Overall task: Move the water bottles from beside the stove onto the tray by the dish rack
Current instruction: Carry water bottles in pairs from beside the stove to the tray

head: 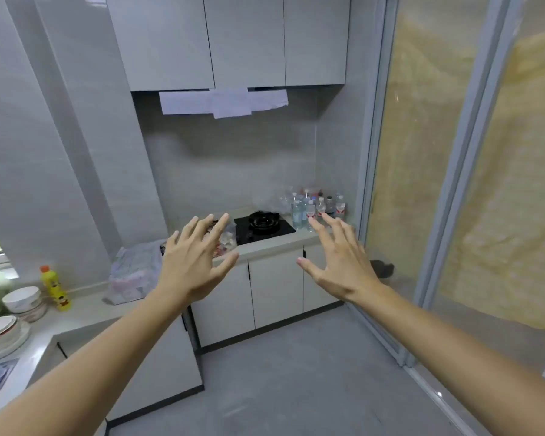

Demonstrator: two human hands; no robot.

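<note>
Both arms reach forward into a small grey kitchen, palms down. The left hand [192,262] has its fingers [216,229] straight and spread apart, holding nothing; it hangs in the air in front of the surface [271,243] at the far wall. The right hand [343,262] is the same, fingers [320,234] splayed and bare of any load, its tips pointing toward 11 o'clock at the bottles.

The water bottles [315,207] stand upright in a tight cluster in the far right corner of the surface, at about 1 o'clock from the middle of the view, just beside the black stove [265,226] on its right. Most are clear with white or coloured caps; a few carry red and white labels, though the blur makes an exact count hard to give. Neither hand touches them.

Left of the stove, partly hidden behind the left hand, lies a clear plastic bag [228,239] of what may be food scraps. Farther toward 9 o'clock a larger crumpled bag [132,272] sits on the lower stretch of the surface. At the left edge stand a yellow bottle with an orange cap [55,289] and stacked white bowls [24,302], with plates [0,333] below them. Pale cabinets [246,39] hang above the stove, with sheets of paper [224,102] taped along their lower edge. A glass sliding door [422,152] fills the right side.
</note>
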